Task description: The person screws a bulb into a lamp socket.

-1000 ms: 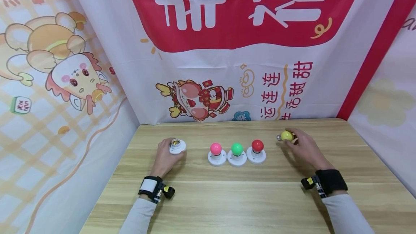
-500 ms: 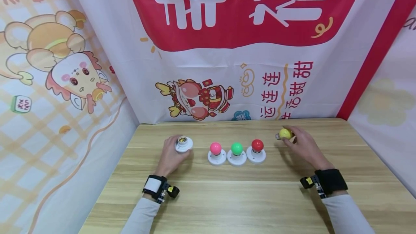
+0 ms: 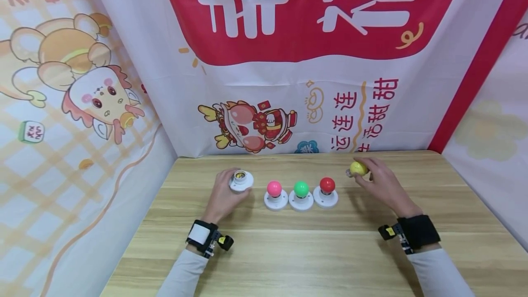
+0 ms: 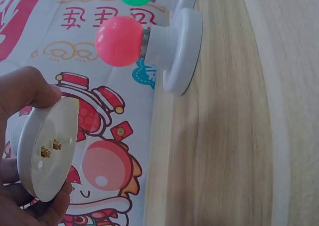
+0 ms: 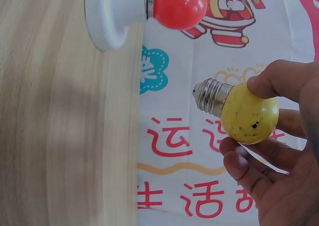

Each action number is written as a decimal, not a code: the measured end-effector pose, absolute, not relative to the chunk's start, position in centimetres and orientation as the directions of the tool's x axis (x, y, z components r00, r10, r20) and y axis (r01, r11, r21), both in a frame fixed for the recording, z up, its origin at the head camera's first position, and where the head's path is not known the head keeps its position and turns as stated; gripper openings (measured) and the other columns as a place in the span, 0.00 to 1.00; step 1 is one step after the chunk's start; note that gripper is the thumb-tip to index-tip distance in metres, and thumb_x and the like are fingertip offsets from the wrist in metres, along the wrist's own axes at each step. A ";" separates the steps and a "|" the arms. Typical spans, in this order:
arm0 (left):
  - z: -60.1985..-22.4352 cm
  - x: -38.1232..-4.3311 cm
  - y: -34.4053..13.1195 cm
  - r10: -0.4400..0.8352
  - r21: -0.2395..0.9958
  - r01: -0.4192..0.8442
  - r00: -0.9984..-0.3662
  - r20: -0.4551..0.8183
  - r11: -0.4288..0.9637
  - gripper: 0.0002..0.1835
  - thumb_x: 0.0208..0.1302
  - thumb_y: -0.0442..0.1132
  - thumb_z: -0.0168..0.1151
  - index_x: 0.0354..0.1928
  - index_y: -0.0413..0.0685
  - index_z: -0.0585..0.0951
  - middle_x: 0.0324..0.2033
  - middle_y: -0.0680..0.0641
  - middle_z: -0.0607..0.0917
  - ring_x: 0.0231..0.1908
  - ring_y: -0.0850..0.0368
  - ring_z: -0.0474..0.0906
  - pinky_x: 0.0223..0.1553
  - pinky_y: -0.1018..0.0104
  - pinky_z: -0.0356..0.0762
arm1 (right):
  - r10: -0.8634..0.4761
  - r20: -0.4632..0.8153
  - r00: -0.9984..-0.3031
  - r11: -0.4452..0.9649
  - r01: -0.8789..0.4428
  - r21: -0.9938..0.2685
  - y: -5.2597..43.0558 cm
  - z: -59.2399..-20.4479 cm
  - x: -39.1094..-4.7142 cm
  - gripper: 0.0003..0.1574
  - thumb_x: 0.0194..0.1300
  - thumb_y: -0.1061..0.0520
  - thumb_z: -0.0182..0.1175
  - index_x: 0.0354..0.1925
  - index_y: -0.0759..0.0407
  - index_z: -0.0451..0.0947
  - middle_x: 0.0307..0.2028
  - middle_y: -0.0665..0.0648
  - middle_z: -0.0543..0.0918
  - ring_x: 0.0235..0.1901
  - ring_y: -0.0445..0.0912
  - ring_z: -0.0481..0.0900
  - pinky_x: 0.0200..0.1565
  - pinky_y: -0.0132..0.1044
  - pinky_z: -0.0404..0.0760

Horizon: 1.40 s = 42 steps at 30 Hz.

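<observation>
My left hand (image 3: 224, 196) grips a white round lamp holder (image 3: 241, 181) by its rim, off the table, its socket facing up. Two brass screws show on the underside of that lamp holder (image 4: 50, 161) in the left wrist view. Over on the right, my right hand (image 3: 381, 184) holds a yellow light bulb (image 3: 358, 168) between thumb and fingers. Its metal screw end points left, and the yellow glass of the bulb (image 5: 249, 113) has dark specks. Between the hands stand a pink bulb (image 3: 274, 189), a green bulb (image 3: 301, 189) and a red bulb (image 3: 327, 185), each upright in a white holder.
The three white holders stand in a row on the wooden table (image 3: 264, 260), the red bulb's one slightly farther back. A printed cloth (image 3: 247, 77) hangs along the table's back edge, with more cloth at both sides.
My left hand has moved right and slightly back with the lamp holder, closer to the pink bulb. The right hand has shifted the yellow bulb slightly left and back. The three standing bulbs stay put.
</observation>
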<state>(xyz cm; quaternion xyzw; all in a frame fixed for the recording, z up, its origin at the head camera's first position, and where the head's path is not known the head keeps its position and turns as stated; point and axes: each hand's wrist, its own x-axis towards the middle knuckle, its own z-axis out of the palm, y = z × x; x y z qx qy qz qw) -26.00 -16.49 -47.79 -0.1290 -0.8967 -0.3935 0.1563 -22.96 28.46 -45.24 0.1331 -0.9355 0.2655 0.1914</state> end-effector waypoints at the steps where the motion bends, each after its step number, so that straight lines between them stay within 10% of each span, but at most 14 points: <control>1: -47.7 -25.9 -16.3 0.118 0.663 0.360 -0.917 0.381 0.656 0.39 0.45 0.49 0.76 0.61 0.46 0.73 0.58 0.46 0.73 0.57 0.50 0.65 0.60 0.45 0.69 | -0.153 0.433 -0.888 0.822 -0.357 -0.443 28.3 -45.2 -22.9 0.35 0.62 0.56 0.63 0.65 0.62 0.67 0.55 0.67 0.73 0.50 0.59 0.72 0.46 0.58 0.80; 42: -46.4 -24.5 -8.8 0.363 0.596 0.583 -0.811 0.458 0.552 0.38 0.47 0.53 0.74 0.61 0.49 0.73 0.59 0.52 0.72 0.59 0.58 0.64 0.60 0.53 0.71 | -0.284 0.534 -0.796 0.801 -0.503 -0.324 23.8 -42.7 -21.3 0.36 0.57 0.54 0.68 0.64 0.56 0.71 0.54 0.61 0.75 0.51 0.52 0.73 0.50 0.52 0.81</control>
